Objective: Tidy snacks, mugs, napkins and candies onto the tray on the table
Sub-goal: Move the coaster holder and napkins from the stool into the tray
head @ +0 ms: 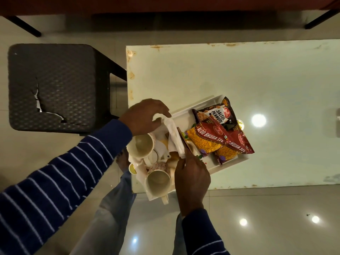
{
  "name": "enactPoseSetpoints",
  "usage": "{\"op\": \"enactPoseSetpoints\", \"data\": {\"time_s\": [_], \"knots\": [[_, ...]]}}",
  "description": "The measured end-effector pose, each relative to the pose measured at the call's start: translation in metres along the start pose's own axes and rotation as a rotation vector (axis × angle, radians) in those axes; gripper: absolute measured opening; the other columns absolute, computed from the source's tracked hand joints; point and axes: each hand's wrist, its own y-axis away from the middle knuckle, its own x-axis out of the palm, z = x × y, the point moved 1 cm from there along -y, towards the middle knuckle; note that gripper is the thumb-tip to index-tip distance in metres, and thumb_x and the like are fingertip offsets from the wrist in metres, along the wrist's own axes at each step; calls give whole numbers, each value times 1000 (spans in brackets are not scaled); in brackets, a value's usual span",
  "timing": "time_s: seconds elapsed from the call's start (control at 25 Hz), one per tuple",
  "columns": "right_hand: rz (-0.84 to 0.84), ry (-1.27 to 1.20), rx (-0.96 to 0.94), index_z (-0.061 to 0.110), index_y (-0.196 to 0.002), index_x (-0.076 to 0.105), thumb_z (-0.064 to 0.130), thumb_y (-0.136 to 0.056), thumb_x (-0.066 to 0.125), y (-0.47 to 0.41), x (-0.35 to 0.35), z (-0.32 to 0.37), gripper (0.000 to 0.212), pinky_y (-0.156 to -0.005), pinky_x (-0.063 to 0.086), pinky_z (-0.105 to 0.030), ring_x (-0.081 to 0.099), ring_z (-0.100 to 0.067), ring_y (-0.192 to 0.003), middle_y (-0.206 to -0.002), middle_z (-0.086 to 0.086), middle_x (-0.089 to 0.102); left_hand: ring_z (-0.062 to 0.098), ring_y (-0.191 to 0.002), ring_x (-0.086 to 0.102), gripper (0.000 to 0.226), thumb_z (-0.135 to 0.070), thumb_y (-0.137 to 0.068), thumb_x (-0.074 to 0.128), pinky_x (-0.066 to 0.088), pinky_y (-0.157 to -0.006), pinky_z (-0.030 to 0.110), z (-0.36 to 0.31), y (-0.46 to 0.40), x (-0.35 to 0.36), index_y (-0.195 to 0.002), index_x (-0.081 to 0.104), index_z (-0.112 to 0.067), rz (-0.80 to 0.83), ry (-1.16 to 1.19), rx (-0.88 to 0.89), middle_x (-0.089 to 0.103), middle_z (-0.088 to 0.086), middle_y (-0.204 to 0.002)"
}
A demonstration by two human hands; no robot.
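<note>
Your right hand [192, 178] sits nearest you, its fingers [191, 159] pinching the near end of a folded white napkin [174, 138] above the tray [230, 163]. Just to the left of those fingers, a mug [158, 181] lies at the tray's near corner, its mouth facing up at you. Beyond it, a second mug [140, 146] sits directly under your left wrist, with a small white pot [160, 152] between the two. Your left hand [145, 115] holds the napkin's far end, fingers [162, 110] curled round it, so the napkin stretches taut between both hands. To the right of your right fingers, two Aloo Bhujia Sev packets [207, 142] overlap on the tray. Past them, a Salted Peanuts packet [215, 112] leans at the tray's far side. A gold-wrapped candy [240, 124] lies on the bench [239, 70] just beside the tray's right edge. Another gold candy [132, 169] lies left of the near mug. A dark woven stool [53, 85] stands on the floor, well to the left of your left fingers.
</note>
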Motion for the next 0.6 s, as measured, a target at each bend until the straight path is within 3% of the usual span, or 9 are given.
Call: {"op": "enactPoseSetpoints", "data": {"time_s": [0.12, 0.2, 0.4, 0.48, 0.6], "knots": [[-46, -70, 37, 21, -115, 73, 34, -88, 62, 4, -10, 2, 32, -75, 60, -38, 73, -18, -88, -99, 2, 78, 14, -96, 62, 22, -15, -90, 68, 50, -80, 23, 26, 24, -13, -111, 70, -19, -285, 163, -195, 66, -5, -114], [-142, -143, 50, 19, -105, 76, 31, -86, 66, 2, -21, -4, 25, -73, 59, -34, 73, -16, -82, -94, 2, 78, 11, -91, 63, 21, -15, -92, 67, 47, -76, 17, 44, 42, -13, -112, 69, -15, -382, 238, -373, 68, -1, -112], [-279, -264, 155, 16, -98, 72, 28, -92, 64, -21, -59, -50, 16, -66, 56, -30, 65, -14, -68, -90, -1, 75, 15, -97, 65, 23, -21, -95, 62, 55, -83, 36, 72, 94, 16, -118, 64, -20, -369, 470, -700, 68, 2, -112], [-301, -291, 241, 17, -102, 72, 28, -93, 64, -36, -72, -80, 17, -70, 57, -35, 68, -20, -73, -96, -5, 75, 17, -95, 66, 27, -27, -96, 60, 57, -79, 37, 71, 108, 37, -122, 61, -21, -313, 568, -816, 67, 3, -113], [-264, -318, 364, 20, -110, 71, 26, -93, 60, -62, -86, -131, 21, -74, 46, -27, 68, -20, -81, -106, -5, 74, 21, -95, 68, 27, -36, -96, 60, 57, -69, 33, 65, 119, 66, -119, 62, -22, -283, 723, -947, 69, 4, -110]]}}
